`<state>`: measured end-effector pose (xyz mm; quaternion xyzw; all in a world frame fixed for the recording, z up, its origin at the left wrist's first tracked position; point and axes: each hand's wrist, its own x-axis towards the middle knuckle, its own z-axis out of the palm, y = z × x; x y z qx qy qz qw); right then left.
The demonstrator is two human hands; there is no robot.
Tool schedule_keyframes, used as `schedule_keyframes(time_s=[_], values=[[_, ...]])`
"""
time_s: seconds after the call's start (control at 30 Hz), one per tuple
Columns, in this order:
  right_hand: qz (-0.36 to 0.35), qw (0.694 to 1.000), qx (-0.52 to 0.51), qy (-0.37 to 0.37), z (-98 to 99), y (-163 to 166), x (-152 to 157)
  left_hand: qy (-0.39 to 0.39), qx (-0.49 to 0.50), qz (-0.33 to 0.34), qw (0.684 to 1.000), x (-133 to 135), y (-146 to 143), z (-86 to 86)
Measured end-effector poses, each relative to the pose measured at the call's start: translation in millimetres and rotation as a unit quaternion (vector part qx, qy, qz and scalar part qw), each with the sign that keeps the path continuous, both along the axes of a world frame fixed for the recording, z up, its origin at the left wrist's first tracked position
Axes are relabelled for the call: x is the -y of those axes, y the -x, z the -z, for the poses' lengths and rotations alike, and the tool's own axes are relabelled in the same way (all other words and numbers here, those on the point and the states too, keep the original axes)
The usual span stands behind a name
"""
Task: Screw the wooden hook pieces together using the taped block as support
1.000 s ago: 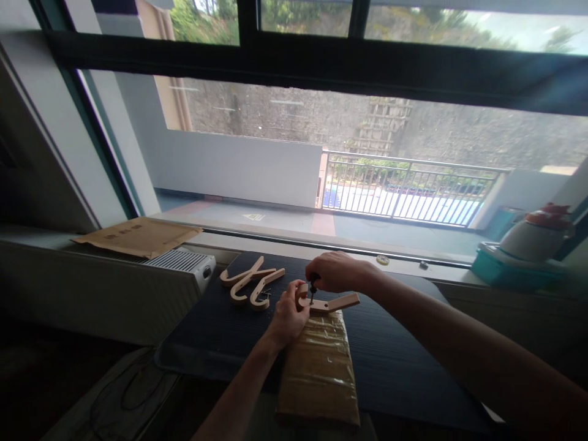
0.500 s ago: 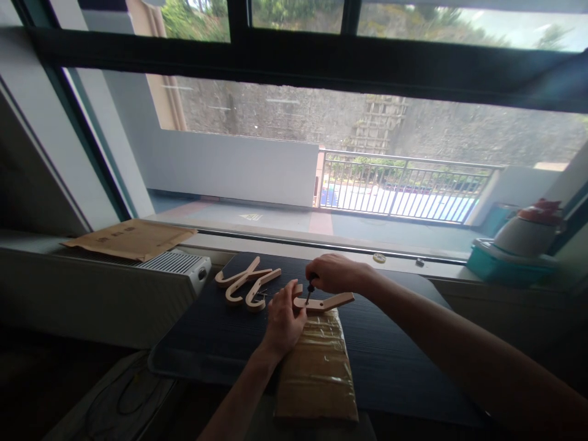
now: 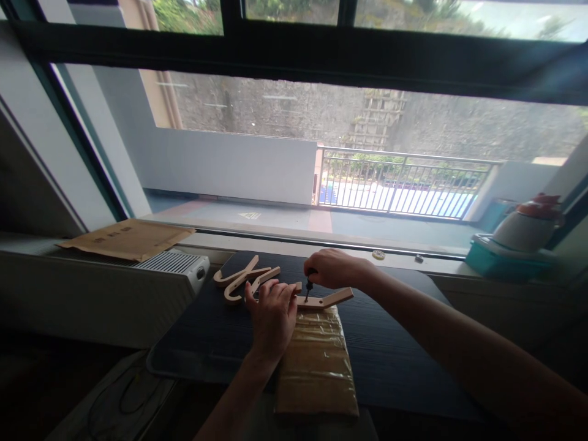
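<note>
A pale wooden hook [image 3: 336, 297] with holes along it lies across the far end of a tape-wrapped cardboard block [image 3: 316, 361]. My left hand [image 3: 274, 309] grips the hook's curved end, which it mostly hides, while its outer fingers spread leftward. My right hand [image 3: 337, 269] is closed round the dark handle of a screwdriver [image 3: 309, 285], held upright with its tip at a hole in the hook. Just left of my left hand, several similar wooden hooks [image 3: 236, 283] lie on the dark table, one partly covered by my fingers.
The dark table [image 3: 390, 343] stands against the window sill. A roll of tape [image 3: 378, 254] and a small dark object [image 3: 419, 259] sit on the sill. At right is a teal box [image 3: 500, 260] with a grey, red-topped container [image 3: 528, 226]. A brown envelope [image 3: 128, 237] rests on the radiator [image 3: 177, 262].
My left hand has shifted left along the hook's curled end, and its fingers have spread over the nearest loose hook. My right hand stays on the screwdriver at the hole.
</note>
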<state>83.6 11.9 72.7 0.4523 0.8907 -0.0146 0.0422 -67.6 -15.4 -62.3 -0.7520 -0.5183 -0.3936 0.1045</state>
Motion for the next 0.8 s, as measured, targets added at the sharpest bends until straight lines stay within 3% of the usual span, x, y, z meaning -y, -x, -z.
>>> schedule_keyframes(time_s=[0.37, 0.8], values=[[-0.018, 0.999, 0.026, 0.011, -8.8, -4.0, 5.3, 0.007, -0.016, 0.023, 1.0, -2.0, -3.5, -14.8], [0.015, 0.999, -0.018, 0.024, 3.6, -3.4, -3.5, 0.019, -0.011, 0.015, 1.0, -5.0, -5.3, -15.2]])
